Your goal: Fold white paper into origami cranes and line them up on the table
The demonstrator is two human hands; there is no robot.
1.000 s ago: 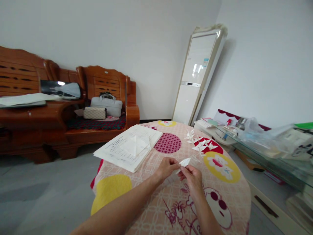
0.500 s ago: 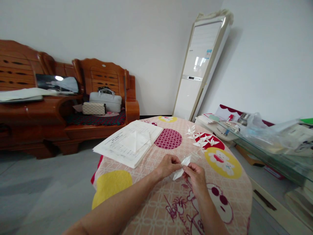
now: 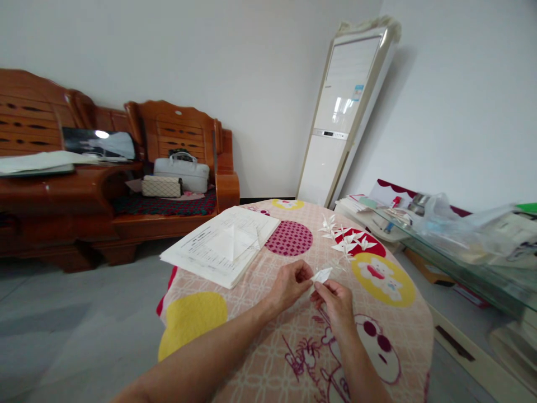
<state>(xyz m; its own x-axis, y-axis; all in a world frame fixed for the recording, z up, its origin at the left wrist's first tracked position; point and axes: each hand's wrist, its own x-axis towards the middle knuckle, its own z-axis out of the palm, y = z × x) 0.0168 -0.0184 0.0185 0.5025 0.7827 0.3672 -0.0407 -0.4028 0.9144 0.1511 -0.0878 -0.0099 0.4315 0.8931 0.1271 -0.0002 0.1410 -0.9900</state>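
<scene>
A small piece of folded white paper (image 3: 322,275) is pinched between my two hands above the round table. My left hand (image 3: 291,284) grips its left side with thumb and forefinger. My right hand (image 3: 335,300) closes on its lower right edge, thumb on top. Fingers hide part of the paper's lower half. Beyond my hands, several folded paper cranes (image 3: 347,243) lie in a cluster on the tablecloth. To the left rests a stack of printed sheets (image 3: 201,257), with some folded white paper squares (image 3: 232,242) on top.
A patterned cloth (image 3: 260,347) covers the table. To the right stands a glass shelf (image 3: 432,252) loaded with plastic bags and papers. A wooden sofa (image 3: 180,123) with handbags is at the left, and a tall white air conditioner (image 3: 327,123) stands behind.
The folded paper has turned in my fingers; its lower point no longer shows below them. My left hand has shifted slightly and its fingers curl more.
</scene>
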